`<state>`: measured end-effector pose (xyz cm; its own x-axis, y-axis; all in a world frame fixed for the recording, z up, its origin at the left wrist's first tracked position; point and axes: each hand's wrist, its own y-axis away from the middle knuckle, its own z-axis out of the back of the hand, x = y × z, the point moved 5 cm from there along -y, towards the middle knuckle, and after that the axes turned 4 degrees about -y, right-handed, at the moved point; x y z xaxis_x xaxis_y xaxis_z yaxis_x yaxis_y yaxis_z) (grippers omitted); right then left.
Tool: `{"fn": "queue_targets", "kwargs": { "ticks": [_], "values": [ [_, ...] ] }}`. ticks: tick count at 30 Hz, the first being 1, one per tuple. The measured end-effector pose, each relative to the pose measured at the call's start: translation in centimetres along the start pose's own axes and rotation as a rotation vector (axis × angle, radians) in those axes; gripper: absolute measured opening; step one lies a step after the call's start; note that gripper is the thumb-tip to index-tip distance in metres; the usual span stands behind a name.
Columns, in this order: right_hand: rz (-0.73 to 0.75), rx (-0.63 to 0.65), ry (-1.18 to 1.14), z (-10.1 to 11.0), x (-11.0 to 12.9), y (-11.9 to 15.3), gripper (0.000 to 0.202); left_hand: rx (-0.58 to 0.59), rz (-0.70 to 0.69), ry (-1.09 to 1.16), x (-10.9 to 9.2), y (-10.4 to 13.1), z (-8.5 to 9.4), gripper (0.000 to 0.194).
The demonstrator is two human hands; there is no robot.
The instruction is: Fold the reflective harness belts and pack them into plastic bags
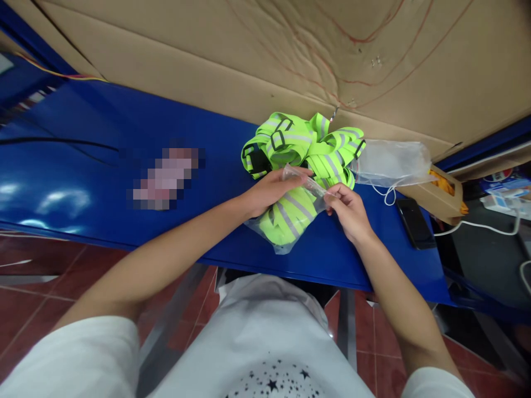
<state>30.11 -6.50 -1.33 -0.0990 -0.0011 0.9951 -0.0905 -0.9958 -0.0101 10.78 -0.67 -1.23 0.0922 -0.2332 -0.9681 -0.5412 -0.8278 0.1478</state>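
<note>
A clear plastic bag [284, 247] lies at the near side of the blue table with a folded neon-yellow reflective strap [290, 213] inside it. My left hand [271, 190] is closed on the left part of the bag's mouth. The right end of that mouth is pinched between the fingers of my right hand [348, 211]. Just beyond both hands sits a heap of neon-yellow reflective straps [298, 138] with grey stripes and black buckles. Some of my left fingertips are hidden by the plastic.
Behind the straps stands a cardboard panel [174, 61] with thin red wires. To the right are clear plastic bags [392, 160], a cardboard box [446, 196] and a black phone [415, 223]. A pixelated item [166, 177] and a black cable [58, 141] are on the left.
</note>
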Motion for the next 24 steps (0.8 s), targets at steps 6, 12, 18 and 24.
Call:
{"fn": "queue_targets", "kwargs": {
  "ticks": [6, 12, 18, 24],
  "values": [
    [-0.008, -0.005, 0.051, 0.1, -0.4, -0.1, 0.029, -0.108, -0.013, -0.068, 0.8, -0.1, 0.3, 0.039],
    [-0.007, -0.011, 0.066, 0.1, -0.3, -0.2, 0.028, -0.040, -0.023, -0.081, 0.4, 0.1, -0.2, 0.038],
    [0.036, 0.006, 0.097, 0.1, 0.0, 0.1, 0.031, -0.010, -0.070, -0.132, 0.1, 0.1, -0.3, 0.042],
    [0.085, 0.033, 0.156, -0.3, 0.8, 0.5, 0.034, 0.038, -0.088, -0.189, 0.1, 0.3, -0.6, 0.046]
  ]
}}
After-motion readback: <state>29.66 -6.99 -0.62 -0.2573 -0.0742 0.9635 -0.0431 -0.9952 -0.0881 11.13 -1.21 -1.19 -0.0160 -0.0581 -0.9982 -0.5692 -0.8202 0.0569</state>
